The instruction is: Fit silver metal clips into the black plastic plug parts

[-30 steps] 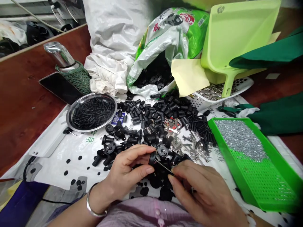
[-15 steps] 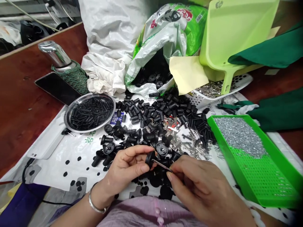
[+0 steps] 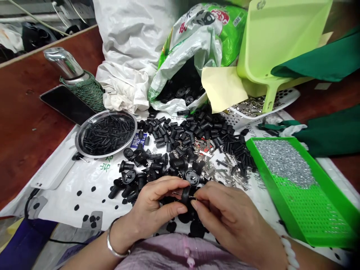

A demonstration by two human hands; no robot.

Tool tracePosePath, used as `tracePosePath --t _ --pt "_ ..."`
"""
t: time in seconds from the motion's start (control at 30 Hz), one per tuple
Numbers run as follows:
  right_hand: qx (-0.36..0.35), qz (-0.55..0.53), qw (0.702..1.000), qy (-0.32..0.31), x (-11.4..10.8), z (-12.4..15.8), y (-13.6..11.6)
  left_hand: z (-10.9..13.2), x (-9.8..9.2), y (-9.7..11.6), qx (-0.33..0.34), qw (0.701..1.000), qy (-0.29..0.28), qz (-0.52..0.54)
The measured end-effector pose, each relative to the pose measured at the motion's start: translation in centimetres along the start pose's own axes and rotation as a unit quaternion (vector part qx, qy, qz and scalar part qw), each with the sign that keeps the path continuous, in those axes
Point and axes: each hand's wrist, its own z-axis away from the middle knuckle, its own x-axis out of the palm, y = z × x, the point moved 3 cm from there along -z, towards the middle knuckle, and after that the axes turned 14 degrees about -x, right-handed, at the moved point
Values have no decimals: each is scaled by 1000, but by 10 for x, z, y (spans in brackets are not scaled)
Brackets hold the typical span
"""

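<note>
My left hand (image 3: 150, 206) holds a round black plastic cap (image 3: 185, 195) on edge between thumb and fingers. A thin metal strip (image 3: 192, 197) passes through the cap, and its tip shows on the left side. My right hand (image 3: 229, 213) pinches the strip's other end, close against the cap. Just beyond my fingers lies a pile of black plastic parts, with a slotted black disc (image 3: 192, 177) among them. Flat metal pieces (image 3: 216, 169) are scattered behind my right hand.
A steel dish (image 3: 134, 138) of black springs sits left, beside a phone (image 3: 66, 103). At right stands a green tray (image 3: 332, 225) with small silvery pieces. Behind are an open bag (image 3: 208, 41) of black parts, a perforated white basket (image 3: 239, 119) and a dustpan (image 3: 284, 41).
My right hand has moved left toward the cap, pushing the metal strip through it. Most of the strip's length no longer shows on the right, and its tip now pokes out on the left.
</note>
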Motion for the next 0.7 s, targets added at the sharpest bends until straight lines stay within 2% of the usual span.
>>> tracePosePath --t 0.13,0.23,0.3,0.4,0.5,0.6,0.7 --pt "-27 21 999 -15 5 1 3 0 3 -6 -77 996 -11 45" --pt "-34 17 999 -32 8 2 5 2 -1 -5 -95 995 -27 19" --pt "-30 12 999 -39 8 1 6 3 -5 1 -70 994 -52 -60" --pt "-25 3 999 -32 8 -1 7 6 -9 10 -1 977 -84 -196" --pt "-23 2 999 -41 10 -4 7 7 -11 11 35 956 -65 -283" --pt "-27 26 998 -47 10 -6 7 6 -11 7 41 948 -39 -312" --pt "-53 51 996 -50 8 -7 5 5 -11 2 23 955 -38 -294"
